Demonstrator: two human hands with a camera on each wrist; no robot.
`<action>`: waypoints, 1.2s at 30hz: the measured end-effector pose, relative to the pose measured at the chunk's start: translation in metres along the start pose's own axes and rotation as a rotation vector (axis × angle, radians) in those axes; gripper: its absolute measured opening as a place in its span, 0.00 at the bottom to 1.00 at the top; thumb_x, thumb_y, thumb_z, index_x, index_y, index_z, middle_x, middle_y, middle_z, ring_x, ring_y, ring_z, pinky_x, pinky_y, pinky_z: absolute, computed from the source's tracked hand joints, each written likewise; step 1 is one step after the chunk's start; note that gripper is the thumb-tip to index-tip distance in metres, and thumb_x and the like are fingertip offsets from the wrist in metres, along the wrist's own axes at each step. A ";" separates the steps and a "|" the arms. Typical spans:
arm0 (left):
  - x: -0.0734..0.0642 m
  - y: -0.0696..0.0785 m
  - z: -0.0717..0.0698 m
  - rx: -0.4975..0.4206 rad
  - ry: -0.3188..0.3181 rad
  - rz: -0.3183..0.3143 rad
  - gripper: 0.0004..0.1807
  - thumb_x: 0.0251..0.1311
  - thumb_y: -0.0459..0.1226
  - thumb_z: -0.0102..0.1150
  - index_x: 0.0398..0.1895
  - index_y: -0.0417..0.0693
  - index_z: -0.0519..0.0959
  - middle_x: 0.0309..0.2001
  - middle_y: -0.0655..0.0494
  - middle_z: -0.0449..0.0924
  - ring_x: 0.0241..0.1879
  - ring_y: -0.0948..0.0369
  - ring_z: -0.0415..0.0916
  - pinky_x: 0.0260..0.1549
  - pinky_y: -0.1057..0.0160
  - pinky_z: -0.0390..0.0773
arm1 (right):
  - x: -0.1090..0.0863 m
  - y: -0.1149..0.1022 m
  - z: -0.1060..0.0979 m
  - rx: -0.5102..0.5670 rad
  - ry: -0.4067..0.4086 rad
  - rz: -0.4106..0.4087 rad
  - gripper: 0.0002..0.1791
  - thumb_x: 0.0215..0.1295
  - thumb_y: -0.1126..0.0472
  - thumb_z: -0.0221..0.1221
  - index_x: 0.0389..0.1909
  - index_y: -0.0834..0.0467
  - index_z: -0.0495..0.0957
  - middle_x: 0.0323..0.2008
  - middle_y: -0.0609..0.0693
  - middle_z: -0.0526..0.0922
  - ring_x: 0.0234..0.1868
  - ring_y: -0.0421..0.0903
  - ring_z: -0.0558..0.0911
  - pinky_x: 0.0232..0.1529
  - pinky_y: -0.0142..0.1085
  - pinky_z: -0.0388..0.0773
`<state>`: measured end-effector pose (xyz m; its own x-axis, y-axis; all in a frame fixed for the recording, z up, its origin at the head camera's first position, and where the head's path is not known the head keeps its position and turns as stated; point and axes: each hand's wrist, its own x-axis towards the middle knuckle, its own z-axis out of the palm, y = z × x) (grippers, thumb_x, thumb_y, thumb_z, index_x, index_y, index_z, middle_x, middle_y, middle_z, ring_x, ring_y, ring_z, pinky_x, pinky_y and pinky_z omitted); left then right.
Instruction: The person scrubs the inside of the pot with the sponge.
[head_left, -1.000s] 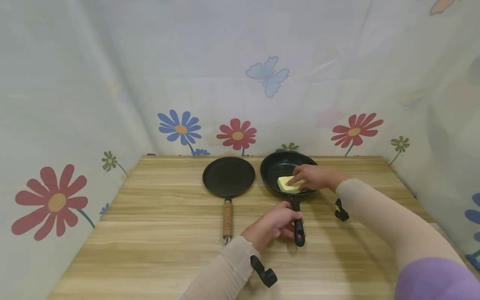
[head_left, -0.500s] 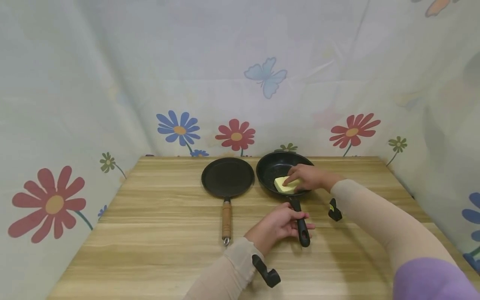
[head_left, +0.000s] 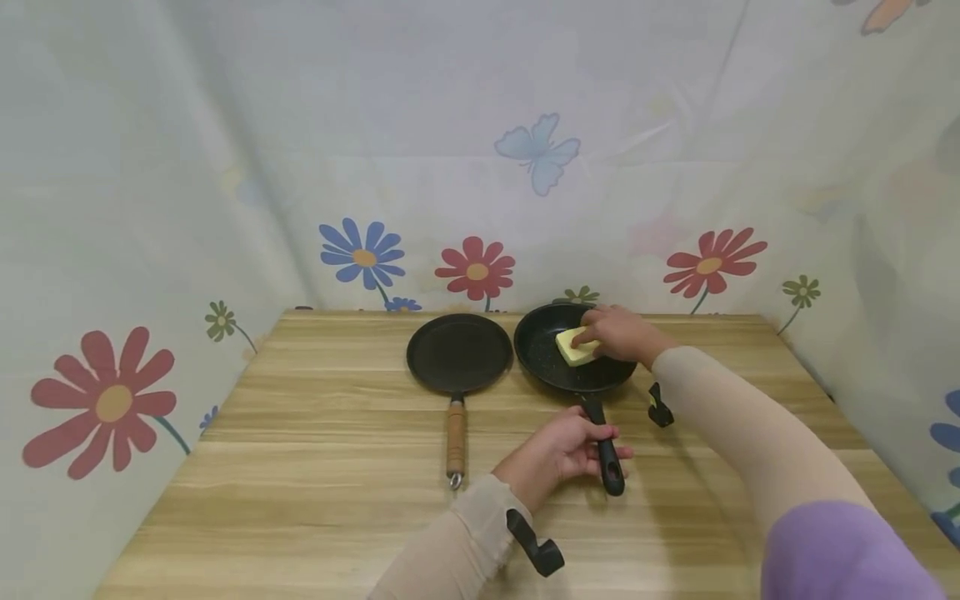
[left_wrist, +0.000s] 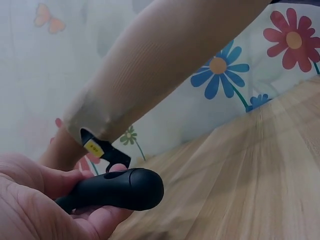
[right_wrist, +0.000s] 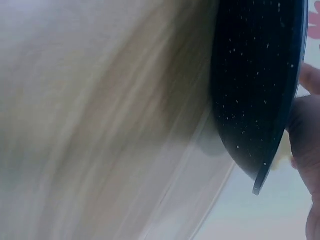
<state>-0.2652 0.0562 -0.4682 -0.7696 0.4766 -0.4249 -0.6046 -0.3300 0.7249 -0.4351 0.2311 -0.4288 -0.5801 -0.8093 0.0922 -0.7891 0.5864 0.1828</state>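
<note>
A deep black frying pan [head_left: 542, 357] stands at the right of the table's back part, with its black handle [head_left: 611, 468] toward me. My left hand [head_left: 564, 450] holds that handle, thumb above and fingers beneath; the left wrist view shows the rounded handle end [left_wrist: 142, 189] sticking out past the fingers [left_wrist: 107, 220]. Inside the pan, my right hand [head_left: 621, 333] pinches a pale yellow sponge [head_left: 574, 347] against the inner surface. From the right wrist, the pan's speckled outer wall [right_wrist: 252, 85] covers part of the right hand [right_wrist: 307, 135].
Left of the frying pan lies a flat black griddle pan [head_left: 459, 354] with a wooden handle [head_left: 455, 437] and a metal ring. Both pans are close together on a wooden table [head_left: 315, 467]. A flowered cloth [head_left: 375, 167] hangs behind and at the sides.
My right hand has moved the sponge from the pan's near side farther back toward its middle. The frying pan's handle end has swung slightly right, with my left hand holding it throughout.
</note>
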 end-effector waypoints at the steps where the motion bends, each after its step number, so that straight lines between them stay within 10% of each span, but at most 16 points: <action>1: 0.000 -0.001 0.000 -0.005 -0.001 0.000 0.23 0.70 0.24 0.50 0.63 0.51 0.62 0.41 0.47 0.78 0.57 0.33 0.76 0.53 0.26 0.72 | 0.002 0.001 0.000 -0.048 0.007 0.023 0.22 0.55 0.61 0.75 0.52 0.46 0.87 0.50 0.57 0.82 0.53 0.58 0.78 0.53 0.56 0.79; 16: 0.002 -0.004 0.005 -0.020 0.022 0.058 0.20 0.70 0.23 0.49 0.59 0.48 0.63 0.36 0.48 0.76 0.56 0.30 0.75 0.52 0.25 0.73 | 0.015 -0.009 0.007 -0.261 -0.117 0.184 0.18 0.64 0.59 0.66 0.54 0.48 0.84 0.38 0.54 0.83 0.44 0.56 0.78 0.44 0.51 0.78; 30: 0.003 -0.009 0.010 0.017 0.065 0.098 0.23 0.69 0.23 0.50 0.66 0.43 0.64 0.39 0.45 0.76 0.48 0.34 0.82 0.42 0.30 0.81 | -0.004 -0.011 0.003 -0.096 -0.148 0.254 0.11 0.60 0.56 0.65 0.40 0.57 0.86 0.28 0.56 0.85 0.31 0.55 0.83 0.40 0.50 0.82; 36: 0.002 -0.010 0.014 0.020 0.060 0.097 0.23 0.69 0.22 0.51 0.65 0.43 0.65 0.39 0.46 0.75 0.47 0.34 0.82 0.42 0.30 0.81 | -0.014 -0.014 0.005 0.021 -0.166 0.370 0.18 0.65 0.53 0.64 0.49 0.60 0.86 0.38 0.59 0.88 0.37 0.57 0.84 0.41 0.52 0.83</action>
<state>-0.2575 0.0719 -0.4688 -0.8355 0.3931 -0.3839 -0.5232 -0.3558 0.7744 -0.4173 0.2342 -0.4374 -0.8490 -0.5282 -0.0118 -0.5240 0.8389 0.1471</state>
